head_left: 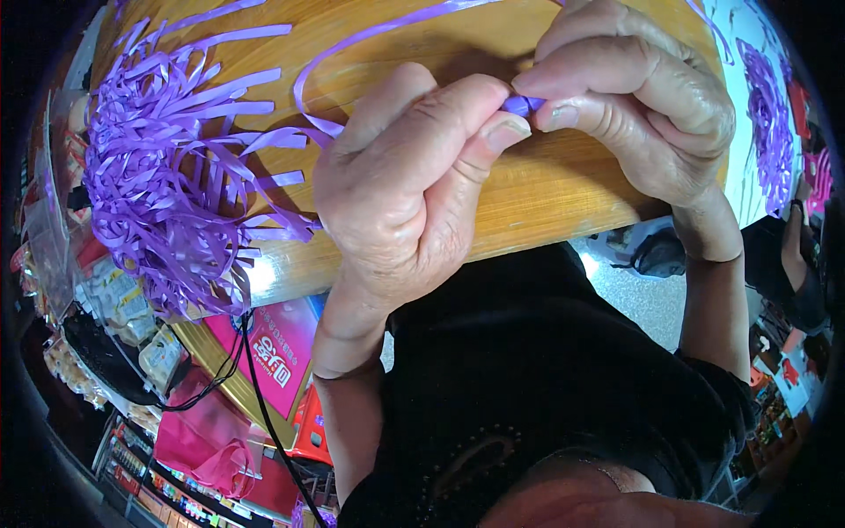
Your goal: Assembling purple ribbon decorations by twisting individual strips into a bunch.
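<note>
Between my two hands, above the wooden table (519, 207), a small folded piece of purple ribbon (521, 106) is pinched. My left hand (409, 167) grips it between thumb and forefinger, the other fingers curled in. From the opposite side my right hand (638, 101) pinches the same piece with thumb and forefinger, fingertips nearly touching those of the left. A long loose strip of purple ribbon (352, 40) arcs across the table behind my left hand. How the ribbon is folded inside my fingers is hidden.
A large tangled heap of purple ribbons (158, 167) covers the table's left side, cut ends pointing right. Another purple bunch (766, 123) lies on a white surface at far right. Below the left edge are a pink printed box (273, 352), a black cord (260, 396) and a pink bag (207, 436).
</note>
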`<state>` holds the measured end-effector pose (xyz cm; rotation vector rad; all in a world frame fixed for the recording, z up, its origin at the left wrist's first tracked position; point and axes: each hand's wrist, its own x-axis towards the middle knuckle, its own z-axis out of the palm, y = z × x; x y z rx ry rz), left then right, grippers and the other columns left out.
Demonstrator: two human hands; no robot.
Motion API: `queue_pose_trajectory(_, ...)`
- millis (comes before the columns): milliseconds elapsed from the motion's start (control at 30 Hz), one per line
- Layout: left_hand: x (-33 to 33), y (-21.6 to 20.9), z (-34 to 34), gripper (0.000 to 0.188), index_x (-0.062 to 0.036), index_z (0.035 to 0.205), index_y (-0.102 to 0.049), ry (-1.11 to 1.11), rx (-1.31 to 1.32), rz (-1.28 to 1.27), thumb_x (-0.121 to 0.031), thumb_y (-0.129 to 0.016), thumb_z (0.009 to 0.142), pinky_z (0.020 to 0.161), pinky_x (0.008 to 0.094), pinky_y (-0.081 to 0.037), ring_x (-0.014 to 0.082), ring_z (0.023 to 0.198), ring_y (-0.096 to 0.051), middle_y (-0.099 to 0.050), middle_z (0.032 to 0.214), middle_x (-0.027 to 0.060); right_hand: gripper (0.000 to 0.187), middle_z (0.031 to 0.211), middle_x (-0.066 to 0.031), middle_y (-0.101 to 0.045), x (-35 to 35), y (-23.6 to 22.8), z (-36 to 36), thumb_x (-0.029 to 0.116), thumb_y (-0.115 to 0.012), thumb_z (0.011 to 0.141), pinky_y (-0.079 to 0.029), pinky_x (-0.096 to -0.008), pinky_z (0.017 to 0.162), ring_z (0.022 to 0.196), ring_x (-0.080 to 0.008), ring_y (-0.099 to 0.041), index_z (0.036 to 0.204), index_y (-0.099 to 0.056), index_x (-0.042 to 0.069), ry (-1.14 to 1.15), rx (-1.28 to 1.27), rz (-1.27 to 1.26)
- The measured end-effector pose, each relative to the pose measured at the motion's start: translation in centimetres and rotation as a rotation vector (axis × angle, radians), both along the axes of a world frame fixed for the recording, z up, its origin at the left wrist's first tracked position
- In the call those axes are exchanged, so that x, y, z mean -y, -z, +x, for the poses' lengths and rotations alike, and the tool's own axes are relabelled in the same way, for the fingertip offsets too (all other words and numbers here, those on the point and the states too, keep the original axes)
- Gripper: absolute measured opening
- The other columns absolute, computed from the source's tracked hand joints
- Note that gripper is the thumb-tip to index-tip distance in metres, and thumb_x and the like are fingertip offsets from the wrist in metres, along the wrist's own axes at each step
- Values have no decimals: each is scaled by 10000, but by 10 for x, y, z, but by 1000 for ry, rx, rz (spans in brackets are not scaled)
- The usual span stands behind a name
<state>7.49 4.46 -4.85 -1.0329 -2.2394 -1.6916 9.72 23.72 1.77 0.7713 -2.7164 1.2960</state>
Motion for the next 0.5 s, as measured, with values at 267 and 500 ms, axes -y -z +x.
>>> queue_pose_trajectory(267,3,2,0,149,42,908,-622,61,8,23,-31,-661,784,572,233,-372,128,615,-475,-554,702,53,225,788,-82,-613,4,39,-1,76,-734,683,-464,-263,593,688,-161,-590,878,-648,3,-2,-227,-205)
queue_pose_trajectory(500,3,6,-2,138,45,898,-614,115,21,77,-35,-652,793,568,228,-358,124,615,-462,-538,704,51,205,770,-87,-622,8,45,2,42,-728,707,-469,-246,560,671,-151,-610,893,-657,-7,17,-161,-364)
